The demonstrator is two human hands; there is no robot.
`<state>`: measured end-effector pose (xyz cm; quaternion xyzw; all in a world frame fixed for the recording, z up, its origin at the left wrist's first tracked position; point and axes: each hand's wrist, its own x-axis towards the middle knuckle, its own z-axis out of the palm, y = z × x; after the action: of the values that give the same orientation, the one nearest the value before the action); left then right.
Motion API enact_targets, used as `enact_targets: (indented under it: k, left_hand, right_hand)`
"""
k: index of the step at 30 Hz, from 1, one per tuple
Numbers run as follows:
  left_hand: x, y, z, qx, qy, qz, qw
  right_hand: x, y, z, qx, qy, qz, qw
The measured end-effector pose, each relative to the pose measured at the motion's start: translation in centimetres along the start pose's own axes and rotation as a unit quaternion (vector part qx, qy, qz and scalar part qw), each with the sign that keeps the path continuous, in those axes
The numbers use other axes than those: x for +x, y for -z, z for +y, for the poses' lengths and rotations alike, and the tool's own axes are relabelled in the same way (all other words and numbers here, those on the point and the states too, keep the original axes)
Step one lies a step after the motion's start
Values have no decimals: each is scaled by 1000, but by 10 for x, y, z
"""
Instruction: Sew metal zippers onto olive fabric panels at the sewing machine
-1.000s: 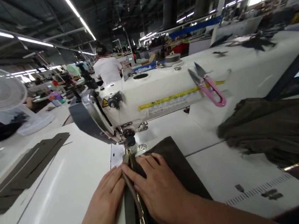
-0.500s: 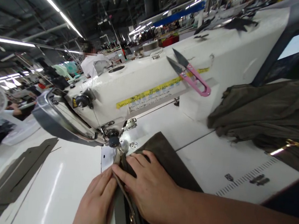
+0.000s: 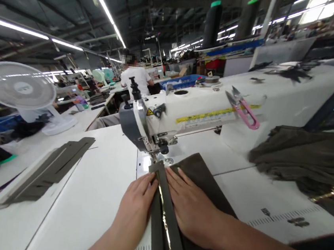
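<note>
A dark olive fabric strip (image 3: 171, 225) runs lengthwise from the presser foot toward me, with a gold-toothed zipper (image 3: 162, 208) showing in its long slot. My left hand (image 3: 136, 203) is closed at the strip's left edge, thumb and fingertips pinching it near the far end. My right hand (image 3: 192, 209) lies flat with fingers stretched, along the strip's right edge and over a wider olive fabric piece (image 3: 198, 172) beneath. Both hands' fingertips are just in front of the needle area of the sewing machine (image 3: 160, 146). The strip's far end reaches the foot.
Pink-handled thread snips (image 3: 244, 109) rest against the machine arm. Bunched olive fabric with gold zipper parts (image 3: 298, 154) lies at right. Cut olive pieces (image 3: 51, 168) are stacked at left, near a white fan (image 3: 18, 85). Beyond the machine sits a person in white (image 3: 136, 78).
The strip now lies flat and opened out, showing the zipper, where its edge was folded under my fingers. My hands have spread apart slightly, and the view has shifted left and up.
</note>
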<state>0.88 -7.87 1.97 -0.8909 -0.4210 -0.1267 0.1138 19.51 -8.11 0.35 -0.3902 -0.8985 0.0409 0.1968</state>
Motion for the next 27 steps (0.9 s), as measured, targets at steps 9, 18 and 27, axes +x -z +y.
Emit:
enact_targets:
  k: [9, 18, 27]
  left_hand:
    - [6, 3, 4, -22, 25, -5, 999]
    - [30, -6, -9, -27, 31, -6, 999]
    - [28, -13, -12, -23, 26, 19, 999]
  right_hand:
    - [4, -2, 0, -50, 18, 2, 999]
    - [25, -1, 15, -63, -1, -34, 997]
    - [26, -1, 20, -46, 12, -47, 998]
